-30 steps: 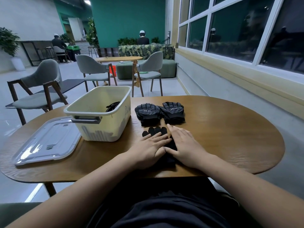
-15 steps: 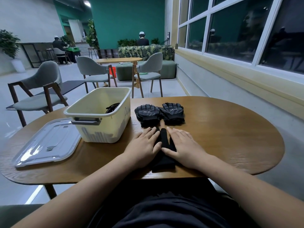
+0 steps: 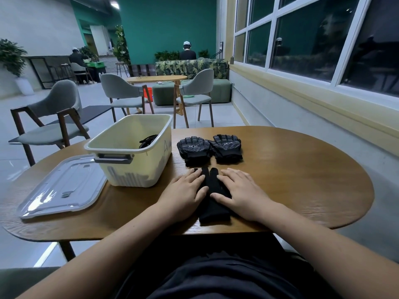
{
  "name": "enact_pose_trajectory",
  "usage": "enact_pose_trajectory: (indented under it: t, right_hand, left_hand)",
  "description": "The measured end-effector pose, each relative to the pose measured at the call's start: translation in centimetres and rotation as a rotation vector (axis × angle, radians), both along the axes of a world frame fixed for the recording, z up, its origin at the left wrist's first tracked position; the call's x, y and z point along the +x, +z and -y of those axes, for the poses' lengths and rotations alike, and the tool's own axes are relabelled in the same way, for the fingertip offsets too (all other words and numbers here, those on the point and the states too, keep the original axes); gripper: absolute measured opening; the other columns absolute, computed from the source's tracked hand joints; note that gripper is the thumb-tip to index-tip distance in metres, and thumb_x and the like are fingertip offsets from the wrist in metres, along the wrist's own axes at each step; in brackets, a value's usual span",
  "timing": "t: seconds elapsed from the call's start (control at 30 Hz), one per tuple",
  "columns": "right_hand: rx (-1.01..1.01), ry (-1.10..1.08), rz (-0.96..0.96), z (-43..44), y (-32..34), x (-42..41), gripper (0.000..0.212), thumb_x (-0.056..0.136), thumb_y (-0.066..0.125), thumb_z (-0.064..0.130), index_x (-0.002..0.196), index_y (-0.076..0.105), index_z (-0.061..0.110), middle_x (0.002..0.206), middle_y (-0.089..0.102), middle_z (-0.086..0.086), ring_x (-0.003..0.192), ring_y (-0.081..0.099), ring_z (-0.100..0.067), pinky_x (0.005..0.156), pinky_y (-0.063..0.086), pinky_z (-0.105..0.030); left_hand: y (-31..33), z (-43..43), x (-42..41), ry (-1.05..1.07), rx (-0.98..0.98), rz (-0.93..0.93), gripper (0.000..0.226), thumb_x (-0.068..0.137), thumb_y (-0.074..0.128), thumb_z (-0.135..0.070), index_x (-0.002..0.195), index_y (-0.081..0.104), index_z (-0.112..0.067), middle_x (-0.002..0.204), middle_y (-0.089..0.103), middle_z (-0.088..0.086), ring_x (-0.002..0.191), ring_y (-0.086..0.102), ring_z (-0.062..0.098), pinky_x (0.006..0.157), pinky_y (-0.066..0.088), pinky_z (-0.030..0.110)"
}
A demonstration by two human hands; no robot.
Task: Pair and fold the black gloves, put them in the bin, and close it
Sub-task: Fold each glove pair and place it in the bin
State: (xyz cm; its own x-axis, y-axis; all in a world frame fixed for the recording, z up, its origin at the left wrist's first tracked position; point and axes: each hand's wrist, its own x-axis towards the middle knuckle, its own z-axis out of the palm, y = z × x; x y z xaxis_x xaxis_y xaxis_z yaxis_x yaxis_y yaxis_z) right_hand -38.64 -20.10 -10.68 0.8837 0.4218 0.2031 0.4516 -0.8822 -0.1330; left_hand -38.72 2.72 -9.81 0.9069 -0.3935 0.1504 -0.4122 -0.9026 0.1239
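A rounded wooden desk (image 3: 302, 180) carries an open cream bin (image 3: 133, 169), with a dark glove (image 3: 148, 140) lying inside against its right wall. The clear lid (image 3: 62, 186) lies flat on the desk just left of the bin. Just right of the bin, two folded glove bundles (image 3: 194, 148) sit side by side, touching. Nearer the person than the bin's right corner, the plain black gloves (image 3: 212, 197) lie lengthwise with their fingertips pointing away. The left hand (image 3: 183, 195) and right hand (image 3: 241, 193) rest flat on either long edge, fingers straight, gripping nothing, pressing the cloth down. Beyond the bin stand grey chairs (image 3: 58, 117), a second wooden table (image 3: 156, 78), a leaf-print sofa (image 3: 192, 67) and a teal wall (image 3: 168, 29). Dark windows (image 3: 313, 39) run along the right.

A second ago the hands lay close together over the gloves, hiding most of the cloth, with four glove fingertips fanned past the left hand. Now the hands have parted, and a narrow dark strip shows between them down to the cuff.
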Motion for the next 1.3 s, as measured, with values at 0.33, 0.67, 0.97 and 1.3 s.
enact_pose_trajectory:
  t: [0.33,0.67,0.97,1.3]
  right_hand:
    - [0.438,0.147,0.285,0.9,0.7,-1.8,0.026,0.099,0.058,0.029,0.12,0.071,0.019,0.123,0.066,0.006,0.12,0.058,-0.017,0.105,0.046,-0.041]
    - [0.297,0.468,0.182,0.1,0.5,-5.4,0.016,0.095,0.072,0.034,0.103,0.072,0.021,0.1,0.062,0.006,0.091,0.055,-0.015,0.083,0.049,-0.032]
    - [0.313,0.365,0.107,-0.7,0.5,-4.4,0.021,0.093,0.067,0.033,0.109,0.066,0.021,0.1,0.063,0.008,0.096,0.058,-0.014,0.083,0.051,-0.033]
    - [0.495,0.16,0.039,-0.5,0.1,-3.9,0.007,0.095,0.072,0.031,0.092,0.072,0.026,0.087,0.062,0.013,0.085,0.059,-0.004,0.076,0.046,-0.024]
  left_hand:
    - [0.0,-1.4,-4.8,-0.252,-0.218,0.267,0.039,0.098,0.059,-0.06,0.126,0.069,-0.034,0.127,0.063,-0.017,0.117,0.059,0.011,0.093,0.044,0.029]
    - [-0.4,-1.9,-5.5,-0.424,-0.21,0.302,0.018,0.091,0.076,-0.042,0.106,0.075,-0.032,0.096,0.064,-0.014,0.088,0.057,0.011,0.075,0.039,0.026]
    - [-0.1,-1.4,-5.0,-0.259,-0.446,0.142,0.02,0.079,0.077,-0.023,0.097,0.072,-0.029,0.083,0.069,-0.014,0.077,0.064,0.005,0.069,0.051,0.027]
    - [-0.7,-1.3,-4.3,-0.119,-0.55,0.058,0.008,0.091,0.075,-0.026,0.09,0.069,-0.032,0.083,0.066,-0.015,0.078,0.063,0.011,0.072,0.053,0.036]
